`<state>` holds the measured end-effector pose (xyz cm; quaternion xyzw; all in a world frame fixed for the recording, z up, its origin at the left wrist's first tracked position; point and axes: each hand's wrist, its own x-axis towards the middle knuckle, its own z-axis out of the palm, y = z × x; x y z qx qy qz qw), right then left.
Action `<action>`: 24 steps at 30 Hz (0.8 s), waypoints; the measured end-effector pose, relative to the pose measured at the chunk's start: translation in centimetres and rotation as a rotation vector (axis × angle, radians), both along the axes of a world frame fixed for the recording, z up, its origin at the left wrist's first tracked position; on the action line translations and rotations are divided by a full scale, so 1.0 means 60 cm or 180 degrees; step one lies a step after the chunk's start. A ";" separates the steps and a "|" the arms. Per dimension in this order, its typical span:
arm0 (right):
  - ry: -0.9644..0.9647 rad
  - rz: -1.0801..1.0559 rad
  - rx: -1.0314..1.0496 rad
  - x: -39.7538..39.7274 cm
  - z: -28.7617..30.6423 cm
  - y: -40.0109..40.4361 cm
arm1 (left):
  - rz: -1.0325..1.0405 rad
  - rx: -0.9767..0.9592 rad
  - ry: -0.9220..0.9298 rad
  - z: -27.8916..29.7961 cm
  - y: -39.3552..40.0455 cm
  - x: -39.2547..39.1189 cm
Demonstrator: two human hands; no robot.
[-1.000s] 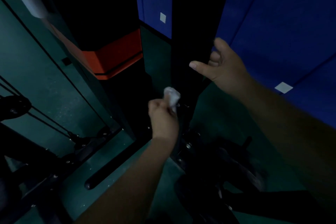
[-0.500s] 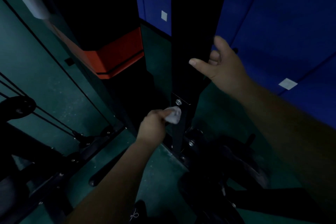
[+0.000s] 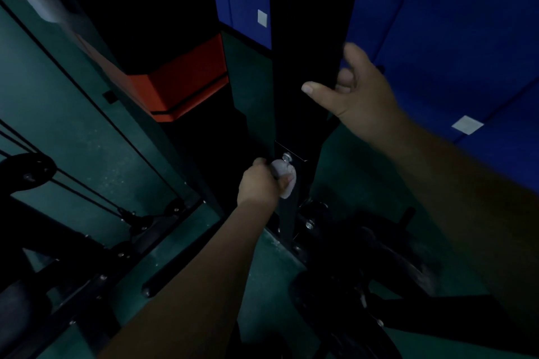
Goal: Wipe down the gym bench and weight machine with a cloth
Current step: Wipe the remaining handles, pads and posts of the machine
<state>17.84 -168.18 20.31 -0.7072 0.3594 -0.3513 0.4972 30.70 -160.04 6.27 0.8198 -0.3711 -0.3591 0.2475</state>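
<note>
The person's left hand (image 3: 258, 182) is curled tight around a small white cloth (image 3: 283, 179), all bunched up. The cloth is pressed against the tall black post (image 3: 303, 67) of the weight machine, low down on it, just under a shiny bolt (image 3: 287, 158). The right hand (image 3: 357, 90) is higher up on the same post. Its thumb sticks out across the front of the post and its fingers bend around the far edge, so it holds the post. The room is dark. Thin black cables (image 3: 87, 183) run slanting on the left, down from a round black wheel (image 3: 27, 172). An orange pad (image 3: 180, 87) sits behind the post on the left. A blue padded wall (image 3: 452, 23) with small white squares on it stands at the back. The floor (image 3: 73, 125) is dark green. More black machine parts lie low on the right, too dark to make out.
</note>
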 end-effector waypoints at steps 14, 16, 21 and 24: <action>-0.0019 -0.0044 -0.0059 0.002 -0.006 0.003 | -0.1190 0.0069 -0.1099 -0.017 0.035 0.026; 0.0012 -0.0037 -0.0072 0.000 -0.006 0.004 | -0.1204 -0.0061 -0.1036 -0.017 0.067 0.045; 0.0106 -0.0017 -0.0079 0.001 0.005 0.012 | -0.1177 -0.0057 -0.0795 -0.001 0.129 0.083; 0.0125 -0.0052 -0.0042 0.000 0.006 0.016 | -0.1133 -0.0005 -0.0769 0.012 0.167 0.096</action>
